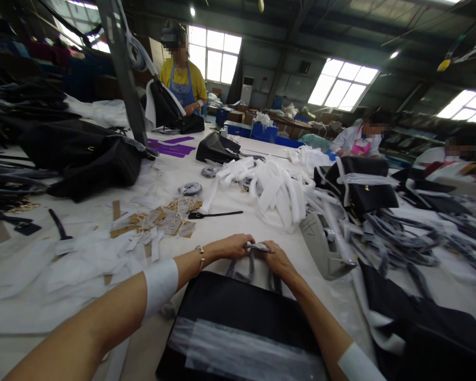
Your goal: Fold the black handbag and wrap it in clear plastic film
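Observation:
A black handbag (238,301) lies in front of me, with a strip of clear plastic film (241,341) across its near side. Its handle (257,247), wrapped in plastic, reaches away beyond the bag's far edge. My left hand (238,246) has its fingers closed on the left part of that handle. On the right part, my right hand (275,258) grips the same handle, with a ring on one finger. The fingertips of both hands are close together, and the palms are hidden.
White foam strips (277,190) pile up beyond my hands. A grey tape dispenser (325,246) stands to the right, near more black bags (428,317). Tags with strings (162,217) and a black strap (218,214) lie left. A co-worker in yellow (182,79) stands across the table.

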Demonstrator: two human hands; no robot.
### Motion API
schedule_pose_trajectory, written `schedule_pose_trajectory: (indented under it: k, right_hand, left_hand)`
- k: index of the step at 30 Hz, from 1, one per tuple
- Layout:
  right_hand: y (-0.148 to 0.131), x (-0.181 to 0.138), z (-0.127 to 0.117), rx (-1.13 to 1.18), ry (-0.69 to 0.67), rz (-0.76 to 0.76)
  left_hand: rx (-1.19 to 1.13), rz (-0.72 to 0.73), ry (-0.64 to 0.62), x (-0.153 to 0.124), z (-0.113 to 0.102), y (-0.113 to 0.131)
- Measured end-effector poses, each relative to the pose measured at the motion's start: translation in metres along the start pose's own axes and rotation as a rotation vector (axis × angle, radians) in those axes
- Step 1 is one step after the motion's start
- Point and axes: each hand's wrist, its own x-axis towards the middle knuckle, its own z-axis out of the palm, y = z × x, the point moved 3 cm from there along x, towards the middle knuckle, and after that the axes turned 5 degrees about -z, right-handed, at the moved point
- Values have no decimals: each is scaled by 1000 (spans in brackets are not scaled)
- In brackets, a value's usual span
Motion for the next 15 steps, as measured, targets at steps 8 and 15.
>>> schedule_pose_trajectory:
  k: [8, 15]
  right_hand:
    - [7, -5, -4, 177, 47, 40]
    - [9, -8, 1, 311, 33, 77]
  left_hand:
    - [-90, 0, 103, 1, 10, -7]
    - [-217, 13, 186, 3, 8, -18]
